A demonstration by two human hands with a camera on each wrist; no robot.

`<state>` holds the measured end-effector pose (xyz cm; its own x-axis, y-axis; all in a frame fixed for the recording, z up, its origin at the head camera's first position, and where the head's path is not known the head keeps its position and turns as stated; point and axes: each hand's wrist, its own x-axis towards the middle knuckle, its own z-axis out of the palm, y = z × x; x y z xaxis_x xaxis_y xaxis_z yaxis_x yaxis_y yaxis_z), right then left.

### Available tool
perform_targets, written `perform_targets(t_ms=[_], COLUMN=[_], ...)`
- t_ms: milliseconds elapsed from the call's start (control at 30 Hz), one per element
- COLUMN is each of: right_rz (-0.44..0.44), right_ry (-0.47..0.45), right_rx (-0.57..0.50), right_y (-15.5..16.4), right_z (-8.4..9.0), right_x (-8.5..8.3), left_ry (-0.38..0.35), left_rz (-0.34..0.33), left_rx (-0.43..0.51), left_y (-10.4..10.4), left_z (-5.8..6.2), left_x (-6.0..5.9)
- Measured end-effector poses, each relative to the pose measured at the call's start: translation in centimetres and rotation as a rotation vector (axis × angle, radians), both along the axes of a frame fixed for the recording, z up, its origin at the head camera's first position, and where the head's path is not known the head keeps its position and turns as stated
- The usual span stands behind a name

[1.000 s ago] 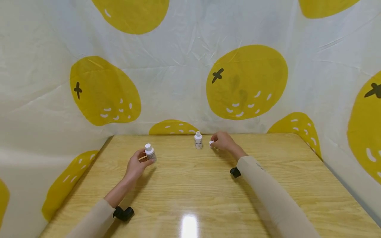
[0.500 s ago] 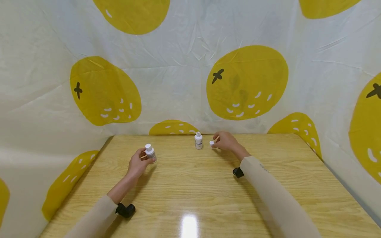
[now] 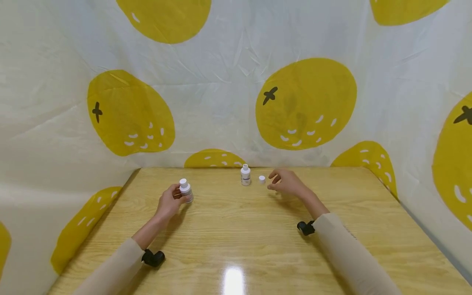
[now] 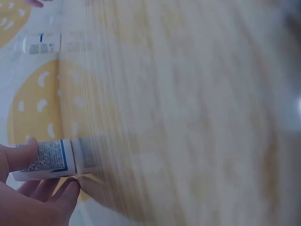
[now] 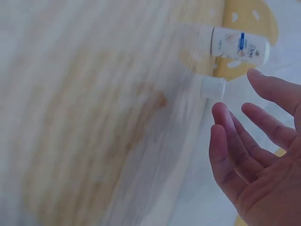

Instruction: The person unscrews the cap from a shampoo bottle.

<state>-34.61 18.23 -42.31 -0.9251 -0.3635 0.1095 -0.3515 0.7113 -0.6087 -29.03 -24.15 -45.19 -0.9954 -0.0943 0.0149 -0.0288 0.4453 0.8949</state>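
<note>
Two hands — left hand [image 3: 167, 203] gripping capped bottle [image 3: 185, 190], right hand [image 3: 287, 183] empty

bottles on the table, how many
2. One capped bottle is held by the left hand; one open bottle stands near the back edge, its loose cap beside it. None seem hidden.

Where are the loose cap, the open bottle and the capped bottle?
loose cap [image 3: 262, 179], head view, its top face.
open bottle [image 3: 245, 176], head view, its labelled body.
capped bottle [image 3: 185, 190], head view, its body just under the cap, held by the left hand [image 3: 168, 203].
</note>
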Motion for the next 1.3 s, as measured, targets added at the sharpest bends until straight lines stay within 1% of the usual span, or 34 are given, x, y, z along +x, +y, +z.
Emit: perform_targets(t_ms=[200,300,500,600,867,967,1100,1300], right_rz=[0.038,0.059,0.086,0.088,0.092,0.090,0.099,0.119], right_ry=[0.003,0.002,0.013,0.012,-0.018,-0.036,-0.049,-0.075], right_rx=[-0.004,-0.013,-0.042,-0.053,-0.074,-0.082,-0.103,-0.141], right_y=[-0.2,-0.4,-0.2,0.0,-0.2,-0.3,-0.3,-0.7], right_z=[0.1,0.3,0.5,0.6,0.6,0.4,0.0,0.0], right_x=[2.7,3.9,5.6,6.2,7.2,7.3,7.3,7.4], left_ry=[0.022,0.031,0.028,0.043,0.067,0.070,0.067,0.070], left_rz=[-0.006,0.000,-0.016,-0.035,-0.111,-0.150,-0.204,-0.260], left_rx=[-0.032,-0.032,-0.021,-0.025,-0.033,-0.018,-0.002,0.001], left_y=[0.2,0.3,0.5,1.0,2.9,3.7,4.7,6.8], left_z=[-0.3,-0.2,0.1,0.3,0.9,1.0,0.9,0.7], left_x=[0.2,0.2,0.3,0.5,0.9,1.0,1.3,2.1])
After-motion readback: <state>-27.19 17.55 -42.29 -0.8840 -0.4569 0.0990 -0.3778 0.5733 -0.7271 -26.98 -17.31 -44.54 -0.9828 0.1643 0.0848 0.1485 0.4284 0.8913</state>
